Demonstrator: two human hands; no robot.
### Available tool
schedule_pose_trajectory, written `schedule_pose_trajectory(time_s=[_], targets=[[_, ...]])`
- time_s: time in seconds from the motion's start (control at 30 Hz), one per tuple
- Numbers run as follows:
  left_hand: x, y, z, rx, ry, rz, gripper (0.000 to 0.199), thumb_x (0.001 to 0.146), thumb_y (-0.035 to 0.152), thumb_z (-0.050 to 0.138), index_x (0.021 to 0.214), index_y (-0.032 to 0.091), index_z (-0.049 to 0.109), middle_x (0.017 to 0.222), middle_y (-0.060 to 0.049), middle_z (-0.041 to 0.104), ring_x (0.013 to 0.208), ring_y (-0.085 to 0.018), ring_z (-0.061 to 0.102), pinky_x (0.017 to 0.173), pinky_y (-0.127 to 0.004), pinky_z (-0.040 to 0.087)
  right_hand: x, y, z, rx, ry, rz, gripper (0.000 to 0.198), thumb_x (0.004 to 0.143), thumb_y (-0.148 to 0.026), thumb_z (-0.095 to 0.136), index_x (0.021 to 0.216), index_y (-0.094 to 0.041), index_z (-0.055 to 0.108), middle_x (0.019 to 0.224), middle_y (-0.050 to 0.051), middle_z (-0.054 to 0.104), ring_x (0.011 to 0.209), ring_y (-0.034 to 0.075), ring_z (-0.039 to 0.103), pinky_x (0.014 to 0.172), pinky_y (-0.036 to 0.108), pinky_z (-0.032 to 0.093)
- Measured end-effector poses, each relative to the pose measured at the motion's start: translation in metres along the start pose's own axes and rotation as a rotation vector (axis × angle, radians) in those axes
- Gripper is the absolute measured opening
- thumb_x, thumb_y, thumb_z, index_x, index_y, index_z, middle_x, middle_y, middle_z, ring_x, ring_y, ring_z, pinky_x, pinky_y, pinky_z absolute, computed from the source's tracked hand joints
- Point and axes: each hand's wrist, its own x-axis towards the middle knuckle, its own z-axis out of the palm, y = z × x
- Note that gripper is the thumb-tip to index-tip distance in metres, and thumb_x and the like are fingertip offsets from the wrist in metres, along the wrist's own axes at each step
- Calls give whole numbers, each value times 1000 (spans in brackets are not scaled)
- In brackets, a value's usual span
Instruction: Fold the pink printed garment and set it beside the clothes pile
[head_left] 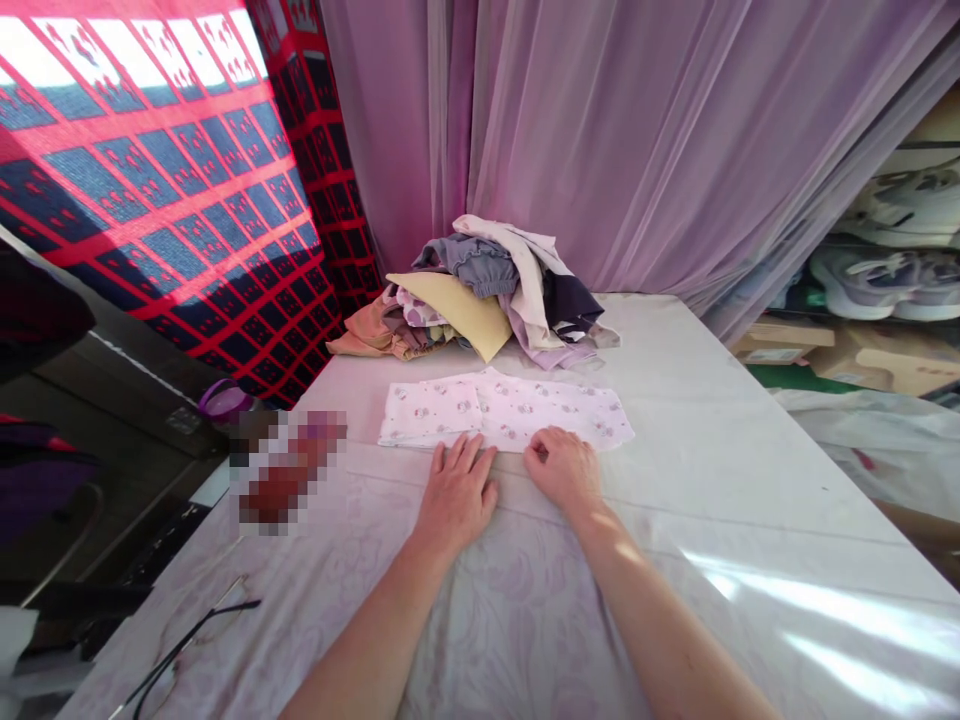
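Note:
A pale pink garment (555,408) with a small printed pattern lies flattened into a long strip on the sheet-covered surface. Its left part (431,412) is folded over in a thicker layer; which kind of garment it is cannot be told. My left hand (456,492) rests palm down with fingers apart, its fingertips at the near edge of the folded part. Along the same edge, farther right, my right hand (566,468) has its fingers curled in a pinch at the cloth. Its fingertips are partly hidden.
Behind the garment is a heap of crumpled clothes (465,300) against a purple curtain (600,130). Eyeglasses (187,640) lie at the near left, below a blurred-out reddish item (289,475). At right stand shelves with shoes (877,280) and cardboard boxes (885,360).

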Motion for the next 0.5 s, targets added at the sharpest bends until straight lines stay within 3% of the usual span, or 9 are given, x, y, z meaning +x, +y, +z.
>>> schedule_pose_trajectory(time_s=[0.27, 0.4, 0.5], targets=[[0, 1, -3, -8, -34, -12, 45, 93, 34, 43, 137, 24, 48, 148, -5, 44, 138, -27, 34, 115, -54, 24, 2, 11, 6, 89, 37, 24, 16, 84, -31, 54, 75, -21, 62, 75, 2, 66, 73, 18, 57, 66, 29, 34], [0, 2, -4, -8, -30, -20, 44, 93, 34, 43, 136, 25, 48, 148, -4, 44, 139, -26, 33, 115, -53, 24, 3, 24, 10, 200, 57, -39, 15, 83, -28, 52, 76, -22, 63, 73, 1, 64, 70, 16, 57, 65, 27, 38], [0, 1, -4, -19, -40, -27, 44, 93, 35, 42, 136, 25, 48, 148, -4, 44, 139, -25, 32, 116, -52, 23, 3, 34, 15, 247, 107, -99, 18, 81, -20, 47, 82, -22, 65, 83, 2, 66, 80, 17, 59, 72, 28, 42]])
